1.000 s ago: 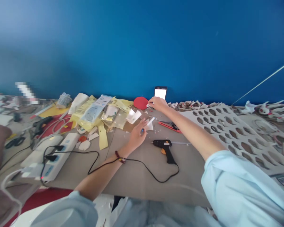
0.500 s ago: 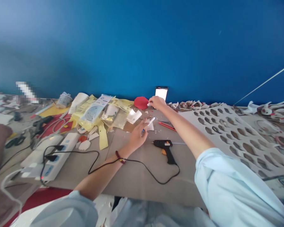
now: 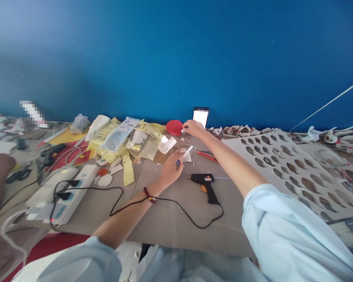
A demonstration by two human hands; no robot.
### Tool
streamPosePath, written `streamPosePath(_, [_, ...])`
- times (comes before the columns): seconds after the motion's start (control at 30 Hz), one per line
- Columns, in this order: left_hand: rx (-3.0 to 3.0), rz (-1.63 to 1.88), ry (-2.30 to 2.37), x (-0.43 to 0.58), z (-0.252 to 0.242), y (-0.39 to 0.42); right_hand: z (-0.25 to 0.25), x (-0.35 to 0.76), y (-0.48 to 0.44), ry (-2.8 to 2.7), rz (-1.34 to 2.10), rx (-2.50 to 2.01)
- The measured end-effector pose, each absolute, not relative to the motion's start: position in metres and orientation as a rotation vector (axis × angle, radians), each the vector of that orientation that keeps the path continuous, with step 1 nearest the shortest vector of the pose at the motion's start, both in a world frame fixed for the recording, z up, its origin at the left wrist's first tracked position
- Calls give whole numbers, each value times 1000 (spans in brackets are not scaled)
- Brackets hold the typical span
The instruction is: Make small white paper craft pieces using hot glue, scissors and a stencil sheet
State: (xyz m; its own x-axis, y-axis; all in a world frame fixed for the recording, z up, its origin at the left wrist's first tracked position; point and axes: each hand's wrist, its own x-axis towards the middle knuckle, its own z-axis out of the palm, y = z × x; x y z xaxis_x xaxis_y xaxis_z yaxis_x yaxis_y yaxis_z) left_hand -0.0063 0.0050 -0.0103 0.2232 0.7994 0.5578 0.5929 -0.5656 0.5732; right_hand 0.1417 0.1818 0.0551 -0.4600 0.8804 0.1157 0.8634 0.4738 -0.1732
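Note:
My left hand (image 3: 172, 166) is closed around a slim white pen-like stick (image 3: 188, 150) with a blue bit showing between the fingers. It is above the grey table, near a small piece of white paper (image 3: 187, 157). Farther back, my right hand (image 3: 194, 127) pinches a small white piece (image 3: 183, 131) whose exact kind is too small to tell. That piece is at the right edge of a round red piece (image 3: 174, 127). A phone (image 3: 200, 116) with a lit screen leans on the wall just behind my right hand. A black glue gun (image 3: 205, 181) lies between my forearms.
A black cord (image 3: 176, 201) crosses my left wrist toward a power strip (image 3: 76, 196). Yellow wrappers and plastic packets (image 3: 117, 135) lie back left. Red-handled scissors (image 3: 207, 156) are by my right forearm. On the right is a white sheet (image 3: 270, 168) with many cut-out holes.
My right hand has shifted slightly left, with the small white piece a little lower against the red piece. My left hand has hardly moved.

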Motion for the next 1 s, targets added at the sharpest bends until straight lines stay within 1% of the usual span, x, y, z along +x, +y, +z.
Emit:
streamPosePath(0.3, [2275, 1316, 1313, -6, -7, 4, 59, 140, 167, -2553, 76, -1460])
streamPosePath(0.47, [2221, 1343, 1318, -7, -10, 5, 69, 152, 141, -2432, 146, -1397])
streamPosePath(0.67, [2188, 1391, 1306, -7, -14, 6, 70, 184, 84, -2260, 275, -1329])
streamPosePath(0.8, [2267, 1394, 1335, -6, -9, 4, 60, 209, 31, -2271, 472, -1340])
streamPosePath(1.0, [2296, 1378, 1368, 1, 9, -4, 46, 231, -35, -2511, 605, -1374])
